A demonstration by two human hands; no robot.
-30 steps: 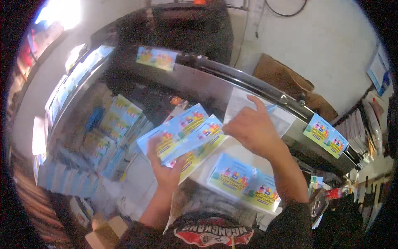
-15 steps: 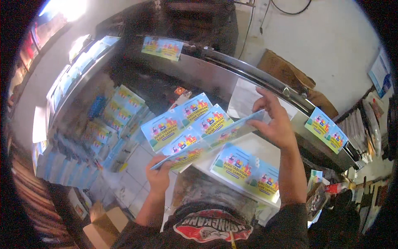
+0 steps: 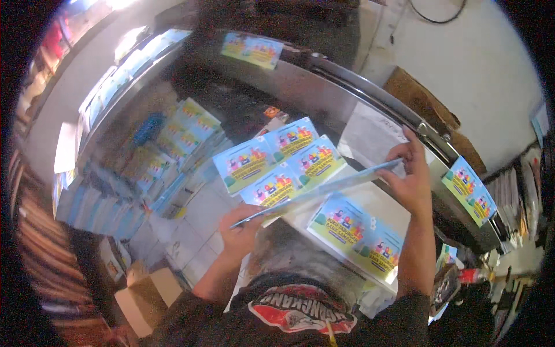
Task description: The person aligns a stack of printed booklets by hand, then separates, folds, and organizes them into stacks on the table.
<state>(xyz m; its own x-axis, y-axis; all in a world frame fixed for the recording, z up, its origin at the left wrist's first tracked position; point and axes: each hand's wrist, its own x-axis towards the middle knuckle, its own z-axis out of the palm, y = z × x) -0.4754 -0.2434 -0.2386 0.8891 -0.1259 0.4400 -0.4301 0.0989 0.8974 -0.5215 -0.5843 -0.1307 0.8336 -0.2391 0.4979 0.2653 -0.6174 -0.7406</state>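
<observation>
Between my hands is a long printed sheet [image 3: 324,188] in light blue, tilted so that little more than its edge shows. My left hand [image 3: 238,230] pinches its left end. The fingers of my right hand [image 3: 411,180] are closed on the other end. Beyond the sheet lie blue and yellow covers with cartoon figures [image 3: 280,151], partly overlapping. Nearer my body, below the sheet, a stack of the same printed covers [image 3: 354,236] rests on a white surface.
Many stacked booklets [image 3: 107,202] stand at the left, with more printed piles [image 3: 185,136] beside them. A metal rail [image 3: 370,87] runs along the far side, with a white paper [image 3: 370,136] near it. An open cardboard box [image 3: 149,298] sits at the lower left.
The held sheet has turned from showing part of its printed face to nearly edge-on. Both hands still grip its ends. The whole view has shifted slightly, with surroundings now farther right.
</observation>
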